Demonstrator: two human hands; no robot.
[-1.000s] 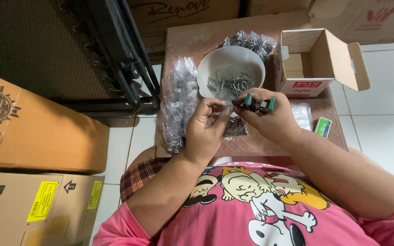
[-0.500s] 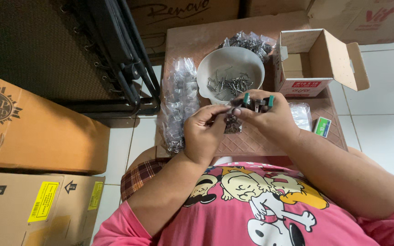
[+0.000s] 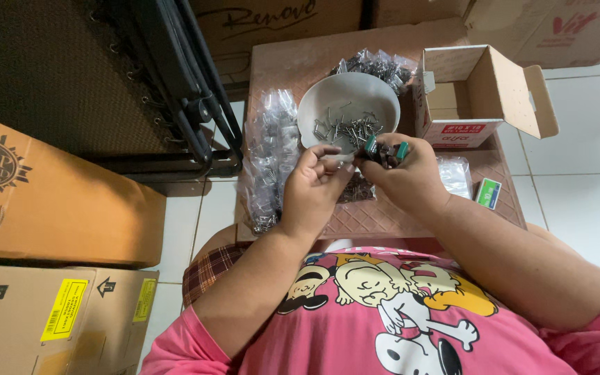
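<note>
My right hand (image 3: 407, 173) grips a small stapler with green ends (image 3: 383, 150), held just over the near rim of a white bowl (image 3: 328, 94) that holds several loose metal clips. My left hand (image 3: 310, 187) pinches a small clear plastic packet (image 3: 336, 159) against the stapler's mouth. Both hands hover above a low brown stool top (image 3: 376, 215). Under the hands lies a small filled packet of clips (image 3: 355, 189).
Clear bags of clips lie in a pile (image 3: 272, 156) left of the bowl, and more lie behind it (image 3: 376, 64). An open cardboard box (image 3: 473, 90) stands at the right, a green staple box (image 3: 488, 193) near it. Cartons (image 3: 50, 201) and a black metal frame (image 3: 196, 104) stand at the left.
Both hands have drawn together and moved slightly toward the bowl; the left hand now holds the packet at the stapler.
</note>
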